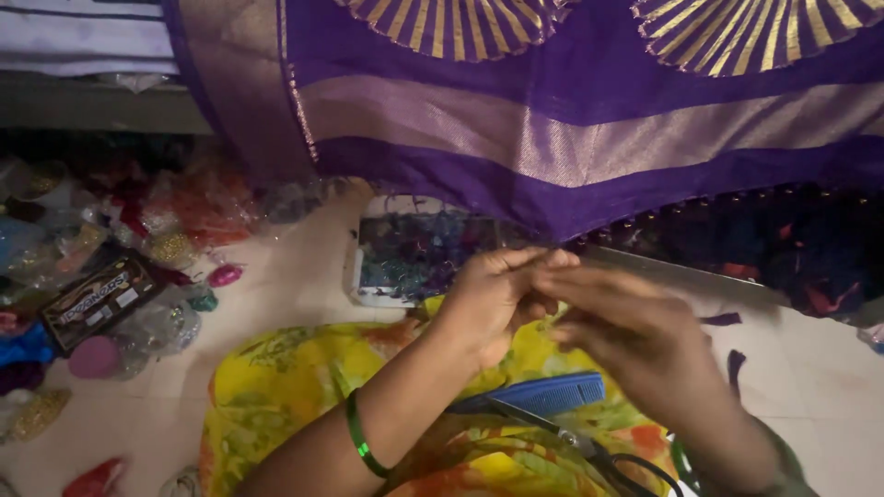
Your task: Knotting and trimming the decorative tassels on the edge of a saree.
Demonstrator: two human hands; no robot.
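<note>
Both hands meet at the lower edge of a hanging purple silk cloth with woven gold bands (589,147): the left hand (493,294) pinches its fingertips shut at the hem, the right hand (635,331) curls closed beside it, touching. The hem runs left to right, slanting downward. Below, a blue plastic comb (543,394) and black-handled scissors (589,451) lie on yellow floral fabric (285,387).

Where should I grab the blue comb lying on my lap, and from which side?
Take the blue comb by its plain upper spine, coming from above and the left. It lies flat on the yellow floral cloth; its right end sits under the right hand, and the black scissors crowd its lower, toothed edge, so the left end looks freest.
</note>
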